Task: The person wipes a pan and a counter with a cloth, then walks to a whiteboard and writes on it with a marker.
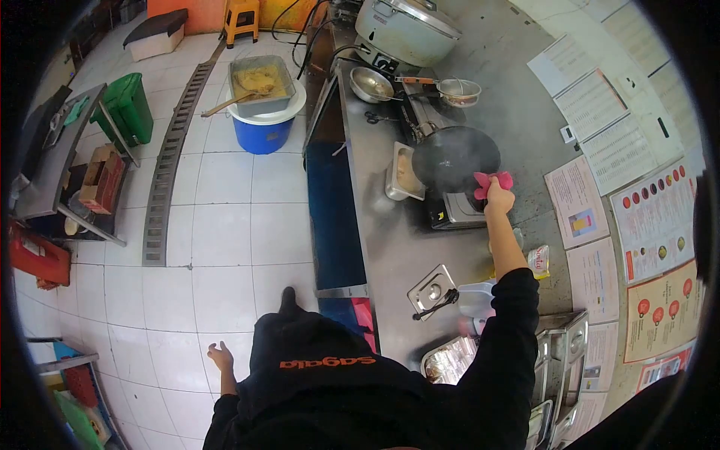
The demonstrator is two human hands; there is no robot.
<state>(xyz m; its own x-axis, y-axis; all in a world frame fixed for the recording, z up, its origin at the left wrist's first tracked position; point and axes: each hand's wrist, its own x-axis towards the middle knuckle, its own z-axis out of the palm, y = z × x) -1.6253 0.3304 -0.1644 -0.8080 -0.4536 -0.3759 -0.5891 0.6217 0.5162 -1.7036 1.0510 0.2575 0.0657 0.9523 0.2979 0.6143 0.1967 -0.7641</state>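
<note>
My right hand (500,196) is closed around a pink cloth (481,184) at the near right rim of a black wok (454,154). Any wok handle under the cloth is hidden. Steam rises from the wok, which sits over a portable gas stove (459,210). Left of the wok, a steel pan (397,187) with pale food in it stands on the steel counter (375,232). Down at my left side, my left hand (220,356) hangs over the tiled floor with its fingers apart, holding nothing.
A large rice cooker (405,34), a steel bowl (370,84) and a strainer (458,91) stand farther along the counter. Nearer me are a steel lid (432,289) and a foil-lined tray (448,360). A blue bucket (264,135) stands on the floor, left of the counter.
</note>
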